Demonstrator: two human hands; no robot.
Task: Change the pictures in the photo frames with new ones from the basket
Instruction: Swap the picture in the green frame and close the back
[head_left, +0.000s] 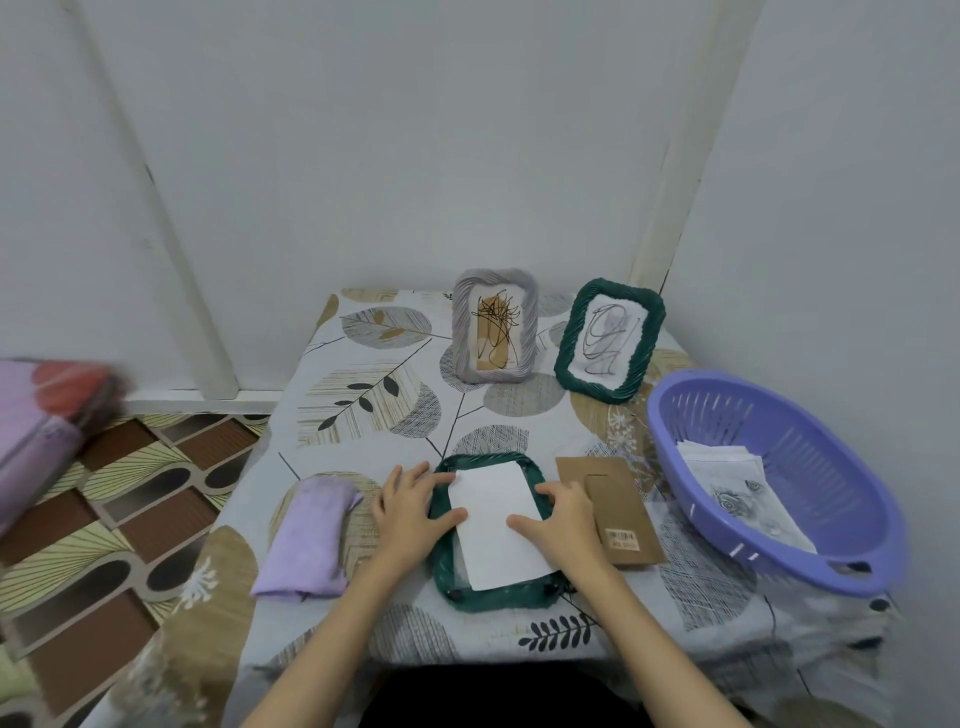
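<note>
A dark green photo frame (488, 597) lies face down near the table's front edge, its back uncovered. A white sheet of paper (498, 525) lies on it, blank side up. My left hand (410, 506) rests on the frame's left rim with its thumb on the paper. From the other side, my right hand (561, 519) presses the sheet with straight fingers. The frame's brown cardboard backing (618, 514) lies just right of it. A purple basket (774, 483) at the right holds several printed pictures (737, 493).
Two frames stand at the back: a grey one (493, 325) and a dark green one (608, 340), each holding a scribble drawing. A folded lilac cloth (306, 535) lies left of my hands. The table sits in a wall corner, with patterned floor to the left.
</note>
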